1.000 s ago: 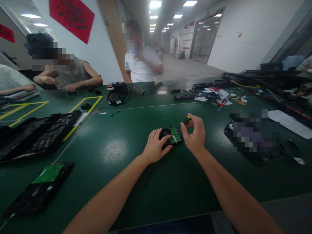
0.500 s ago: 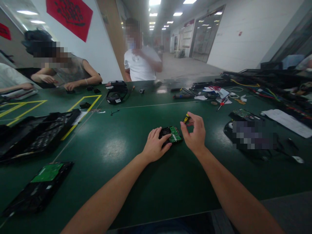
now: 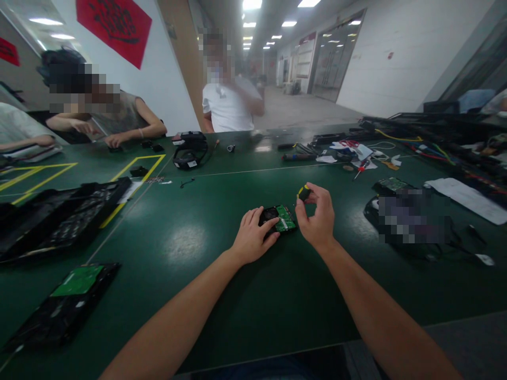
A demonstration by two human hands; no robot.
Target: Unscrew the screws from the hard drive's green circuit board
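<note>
A small black hard drive with a green circuit board facing up lies on the green table in front of me. My left hand rests on its left side, fingers curled over the edge, holding it down. My right hand pinches the black and yellow handle of a small screwdriver and holds it upright over the drive's right edge. Its tip is hidden behind my fingers.
A larger drive with a green board lies near left, black trays beyond it. Headphones, tools and cables crowd the far side. A black device sits right. Two seated people and one standing person are opposite.
My right hand has turned the screwdriver handle slightly and closed tighter round it. My left hand and the drive have stayed put. The standing person has shifted an arm.
</note>
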